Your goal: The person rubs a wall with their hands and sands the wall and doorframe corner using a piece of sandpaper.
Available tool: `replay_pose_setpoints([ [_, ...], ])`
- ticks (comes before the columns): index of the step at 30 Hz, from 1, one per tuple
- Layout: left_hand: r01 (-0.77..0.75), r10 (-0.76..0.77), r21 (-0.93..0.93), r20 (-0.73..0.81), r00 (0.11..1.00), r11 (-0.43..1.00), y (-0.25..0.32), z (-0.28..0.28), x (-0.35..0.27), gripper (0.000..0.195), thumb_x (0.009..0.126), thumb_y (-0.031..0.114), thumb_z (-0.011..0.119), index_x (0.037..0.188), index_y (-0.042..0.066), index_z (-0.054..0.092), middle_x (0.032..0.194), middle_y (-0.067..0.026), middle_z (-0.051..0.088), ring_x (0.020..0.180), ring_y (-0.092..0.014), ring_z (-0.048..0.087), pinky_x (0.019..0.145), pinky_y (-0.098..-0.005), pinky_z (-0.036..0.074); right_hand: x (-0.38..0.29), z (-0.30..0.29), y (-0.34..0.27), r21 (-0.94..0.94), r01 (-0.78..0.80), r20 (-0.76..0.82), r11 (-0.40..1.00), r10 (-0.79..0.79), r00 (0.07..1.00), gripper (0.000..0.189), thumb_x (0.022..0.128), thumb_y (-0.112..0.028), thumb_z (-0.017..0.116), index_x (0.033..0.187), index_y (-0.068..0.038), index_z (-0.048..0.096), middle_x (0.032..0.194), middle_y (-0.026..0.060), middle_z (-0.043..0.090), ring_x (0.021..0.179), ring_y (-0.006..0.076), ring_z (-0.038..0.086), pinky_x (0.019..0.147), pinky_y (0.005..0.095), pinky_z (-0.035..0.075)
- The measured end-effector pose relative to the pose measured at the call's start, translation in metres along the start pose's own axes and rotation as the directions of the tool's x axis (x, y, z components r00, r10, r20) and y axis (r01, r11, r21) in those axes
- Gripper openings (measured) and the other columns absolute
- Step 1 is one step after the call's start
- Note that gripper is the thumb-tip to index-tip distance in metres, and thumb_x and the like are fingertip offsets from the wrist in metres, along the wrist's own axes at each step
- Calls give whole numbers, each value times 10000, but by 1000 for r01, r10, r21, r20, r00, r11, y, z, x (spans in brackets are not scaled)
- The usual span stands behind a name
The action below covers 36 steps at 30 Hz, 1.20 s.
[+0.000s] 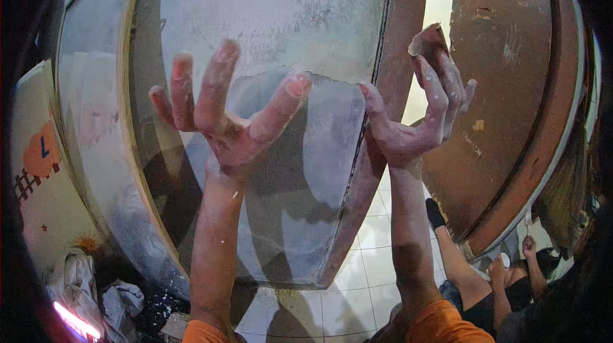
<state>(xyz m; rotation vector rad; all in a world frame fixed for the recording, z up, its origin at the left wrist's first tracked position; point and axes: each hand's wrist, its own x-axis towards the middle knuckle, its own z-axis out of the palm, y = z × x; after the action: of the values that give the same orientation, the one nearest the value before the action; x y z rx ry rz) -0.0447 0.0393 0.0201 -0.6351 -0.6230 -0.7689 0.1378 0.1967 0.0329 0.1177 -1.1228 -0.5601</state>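
Note:
Before me stands a grey door panel (268,3) with a worn, mottled surface and a reddish-brown edge. My left hand (230,108) is raised over it with its fingers spread, empty, and flecked with white. To the right, my right hand (416,113) pinches a small brown piece of stiff material (428,40) between its fingertips, beside the panel's edge; white spots mark its fingers. The thumb is spread away from the piece. What the small piece is, I cannot tell. A wavy line crosses the panel between my hands.
A brown door (498,80) with stickers stands at the right. Low right, a seated person (462,247) holds a small white object. White floor tiles (364,261) lie below. Crumpled grey cloths (122,307) and a bright pink-white light (76,320) are at the lower left.

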Motion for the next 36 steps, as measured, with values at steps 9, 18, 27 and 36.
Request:
replay_pose_setpoints([
  [9, -400, 373, 528, 163, 913, 749, -59, 20, -118, 705, 916, 590, 673, 1536, 337, 450, 1600, 132, 328, 1474, -208, 267, 1194, -490, 263, 1, 5, -5, 71, -82, -60, 994, 87, 994, 646, 678, -429, 926, 1226, -189, 683, 1334, 50, 617, 1321, 276, 523, 1228, 554, 188],
  [18, -306, 359, 411, -55, 932, 858, -45, 30, -91, 804, 857, 561, 771, 1534, 266, 452, 1566, -34, 349, 1457, -216, 282, 1172, -450, 313, -1, 2, -3, 35, -41, -30, 999, 42, 999, 703, 710, -426, 917, 1263, -107, 622, 1355, 134, 631, 1340, 308, 532, 1207, 600, 192],
  [27, -279, 237, 229, 194, 952, 933, -8, -8, -7, 904, 722, 444, 932, 1441, 114, 495, 1471, -157, 368, 1433, -332, 290, 1155, -495, 317, 2, 2, -5, 3, -63, -6, 998, 63, 998, 665, 745, -409, 888, 1280, -124, 616, 1352, 129, 632, 1318, 312, 546, 1196, 606, 232],
  [36, 97, -111, 64, 258, 960, 993, 2, -11, 25, 1044, 674, 412, 959, 1494, 129, 377, 1526, -174, 333, 1453, -402, 241, 1172, -595, 185, 2, 3, -6, 10, -100, -13, 995, 100, 995, 547, 783, -352, 834, 1239, -115, 645, 1322, 133, 648, 1293, 323, 562, 1193, 609, 239],
])
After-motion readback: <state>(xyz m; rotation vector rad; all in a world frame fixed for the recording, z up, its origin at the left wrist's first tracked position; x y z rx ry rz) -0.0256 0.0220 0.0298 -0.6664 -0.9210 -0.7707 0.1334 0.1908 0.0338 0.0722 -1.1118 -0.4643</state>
